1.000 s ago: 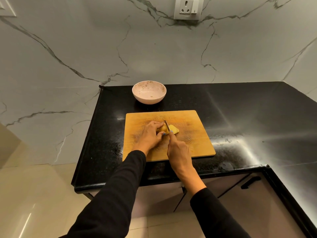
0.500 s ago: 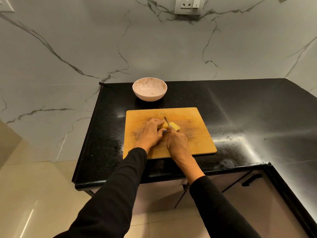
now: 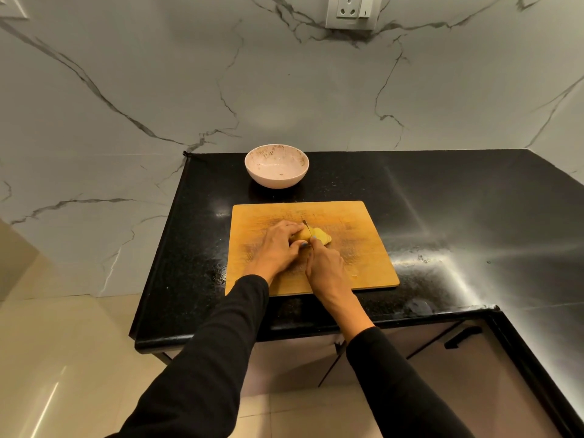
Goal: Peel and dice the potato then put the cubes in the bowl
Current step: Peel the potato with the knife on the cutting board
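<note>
On the board [image 3: 363, 248] mid-bench, my left hand [image 3: 278, 248] curls its fingers over the potato [image 3: 302, 237] while my right hand [image 3: 325, 268] grips the knife [image 3: 305, 225] mid-slice, so dicing is underway; next I'd cross-cut, then carry cubes to the far bowl [image 3: 276, 180].

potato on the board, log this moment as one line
left hand holds potato | right hand cuts with knife | bowl empty

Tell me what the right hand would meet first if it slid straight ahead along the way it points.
The right hand points away from the person, so it would probably run into the potato that the left hand holds, well before the bowl. Depth is unclear.
</note>
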